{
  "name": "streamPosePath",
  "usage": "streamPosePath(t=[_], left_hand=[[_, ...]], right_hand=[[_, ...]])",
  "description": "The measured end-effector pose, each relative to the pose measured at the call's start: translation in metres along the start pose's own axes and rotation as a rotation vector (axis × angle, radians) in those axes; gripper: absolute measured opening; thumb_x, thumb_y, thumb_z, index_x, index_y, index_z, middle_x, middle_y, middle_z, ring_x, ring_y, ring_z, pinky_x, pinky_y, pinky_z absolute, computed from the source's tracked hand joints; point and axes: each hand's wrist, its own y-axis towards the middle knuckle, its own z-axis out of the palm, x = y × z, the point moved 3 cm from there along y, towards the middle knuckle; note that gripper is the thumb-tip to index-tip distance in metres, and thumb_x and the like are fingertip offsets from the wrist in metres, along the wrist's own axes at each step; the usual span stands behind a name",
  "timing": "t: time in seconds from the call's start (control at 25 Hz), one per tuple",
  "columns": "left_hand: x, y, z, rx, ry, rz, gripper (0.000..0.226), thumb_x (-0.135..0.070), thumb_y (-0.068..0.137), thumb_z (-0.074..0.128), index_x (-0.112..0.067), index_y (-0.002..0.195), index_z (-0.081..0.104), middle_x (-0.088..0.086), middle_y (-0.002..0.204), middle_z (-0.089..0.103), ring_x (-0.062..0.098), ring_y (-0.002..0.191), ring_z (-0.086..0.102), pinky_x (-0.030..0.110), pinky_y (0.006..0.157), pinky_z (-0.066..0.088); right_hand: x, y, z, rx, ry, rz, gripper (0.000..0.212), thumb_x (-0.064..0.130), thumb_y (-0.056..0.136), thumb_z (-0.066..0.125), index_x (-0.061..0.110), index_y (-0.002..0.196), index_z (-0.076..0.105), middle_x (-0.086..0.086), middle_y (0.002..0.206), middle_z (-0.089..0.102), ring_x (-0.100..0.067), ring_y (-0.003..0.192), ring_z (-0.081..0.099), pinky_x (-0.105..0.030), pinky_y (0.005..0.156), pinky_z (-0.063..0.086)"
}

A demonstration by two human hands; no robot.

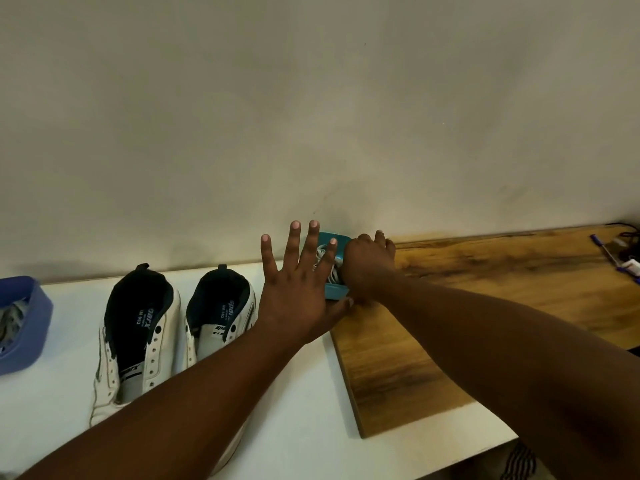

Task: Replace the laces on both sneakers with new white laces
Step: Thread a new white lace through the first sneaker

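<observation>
Both hands are reaching to the teal box point(335, 292), which is sitting against the wall where the white worktop point(298, 403) is meeting the wooden board point(450, 327). The left hand point(298, 289) is hovering over the box's left side with its fingers straight and spread, grasping nothing, its thumb lying along the box's near edge. The right hand point(369, 268) is curling over the box's right rim and gripping it. Inside the box, white laces point(323, 258) are showing between the left hand's fingers.

Left of the box, 2 white sneakers point(138, 337) point(218, 317) are standing side by side, heels toward the wall, their eyelets already bare. Well to the left of the box, a blue tub point(31, 330) is holding something grey, possibly the old laces.

The step in hand is likely fetching the new laces. The next move is calling for steadying the box with the right hand while the left hand is pinching 1 lace free without dragging the tangle out, then bringing it to a sneaker.
</observation>
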Motion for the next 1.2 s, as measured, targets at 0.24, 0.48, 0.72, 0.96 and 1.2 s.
streamPosePath(t=[0.24, 0.48, 0.72, 0.96, 1.2], left_hand=[[0.000, -0.003, -0.005, 0.081, 0.040, -0.026, 0.111, -0.093, 0.077, -0.003, -0.021, 0.162, -0.005, 0.019, 0.163, -0.029, 0.040, 0.146, -0.036, 0.072, 0.112, -0.012], [-0.002, -0.009, 0.000, 0.135, -0.052, -0.067, 0.113, -0.095, 0.074, -0.002, -0.024, 0.162, -0.006, 0.020, 0.165, -0.022, 0.039, 0.149, -0.029, 0.071, 0.111, -0.014], [-0.005, -0.011, -0.026, -0.030, -0.073, -0.036, 0.110, -0.094, 0.080, 0.006, -0.022, 0.160, -0.012, 0.018, 0.165, -0.024, 0.039, 0.151, -0.026, 0.072, 0.114, -0.008], [0.024, -0.012, -0.116, -0.275, -0.041, -0.129, 0.112, -0.092, 0.081, 0.018, -0.020, 0.159, -0.017, 0.019, 0.164, -0.025, 0.041, 0.152, -0.021, 0.073, 0.115, -0.001], [0.057, -0.045, -0.211, -0.367, -0.117, -0.216, 0.111, -0.091, 0.083, 0.021, -0.019, 0.159, -0.017, 0.016, 0.164, -0.026, 0.039, 0.152, -0.022, 0.074, 0.115, 0.001]], right_hand=[[-0.001, -0.004, -0.011, -0.044, 0.053, 0.025, 0.050, 0.034, 0.091, 0.065, 0.015, 0.136, 0.058, -0.011, 0.144, 0.053, -0.037, 0.145, 0.033, -0.059, 0.121, 0.023], [-0.021, -0.011, -0.034, -0.165, 0.194, 0.104, 0.043, 0.050, 0.089, 0.065, 0.017, 0.115, 0.065, -0.008, 0.122, 0.059, -0.032, 0.124, 0.049, -0.054, 0.108, 0.041], [-0.031, -0.036, -0.055, -0.485, 0.459, 0.100, 0.029, 0.049, 0.087, 0.070, 0.023, 0.096, 0.078, 0.002, 0.114, 0.069, -0.022, 0.109, 0.062, -0.048, 0.099, 0.050], [-0.016, -0.091, -0.132, -0.744, 0.654, 0.024, 0.014, 0.044, 0.092, 0.070, 0.031, 0.094, 0.073, 0.007, 0.144, 0.057, -0.017, 0.140, 0.043, -0.051, 0.119, 0.028], [0.013, -0.163, -0.240, -0.894, 0.746, -0.121, 0.006, 0.042, 0.091, 0.071, 0.038, 0.090, 0.067, 0.011, 0.137, 0.059, -0.013, 0.133, 0.047, -0.050, 0.115, 0.034]])
